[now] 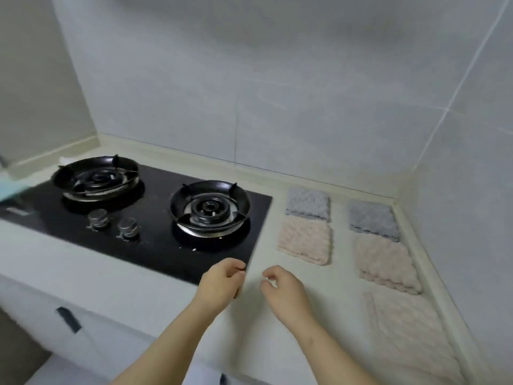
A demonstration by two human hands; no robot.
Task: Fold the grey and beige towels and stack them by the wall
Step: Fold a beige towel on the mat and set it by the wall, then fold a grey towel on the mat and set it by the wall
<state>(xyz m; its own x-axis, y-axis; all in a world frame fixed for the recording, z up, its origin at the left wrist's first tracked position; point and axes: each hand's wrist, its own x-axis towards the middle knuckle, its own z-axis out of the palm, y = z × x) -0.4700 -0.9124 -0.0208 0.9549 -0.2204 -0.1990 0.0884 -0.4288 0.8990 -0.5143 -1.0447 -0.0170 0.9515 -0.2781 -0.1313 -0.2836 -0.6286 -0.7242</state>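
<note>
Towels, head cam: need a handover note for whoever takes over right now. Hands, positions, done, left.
Left hand: fingers loosely curled, empty, at the hob's near corner.
Right hand: the same, over the counter.
Towels: left grey towel behind left beige towel. Along the side wall: right grey towel, right beige towel, large beige towel nearest.
Done: the four small ones look folded.
Left: the large one likely needs more folding; nothing is stacked.

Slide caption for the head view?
Empty left hand and right hand near grey and beige towels laid on the counter.
</note>
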